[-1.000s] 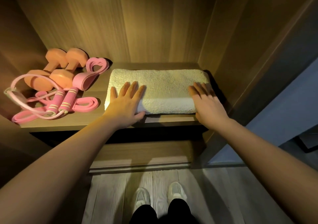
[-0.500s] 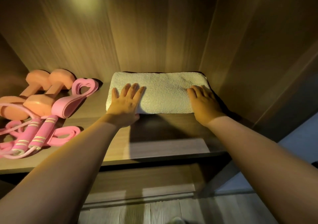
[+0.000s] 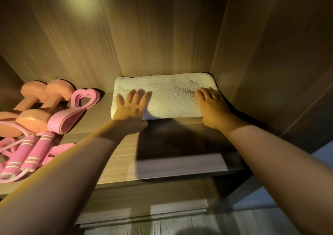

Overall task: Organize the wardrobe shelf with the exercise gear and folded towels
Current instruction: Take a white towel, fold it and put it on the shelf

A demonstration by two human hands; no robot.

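Towel — nubby cream oblong — lies beneath left hand and right hand, both grips wide.

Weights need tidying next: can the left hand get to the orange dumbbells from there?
Probably yes. The left hand rests flat on the towel, holding nothing; only bare shelf and the pink heart-shaped item lie between it and the dumbbells.

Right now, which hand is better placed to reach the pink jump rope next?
Probably the left hand. It rests flat on the left end of the towel, on the side where the jump rope lies. The right hand rests on the far end, by the wardrobe wall.
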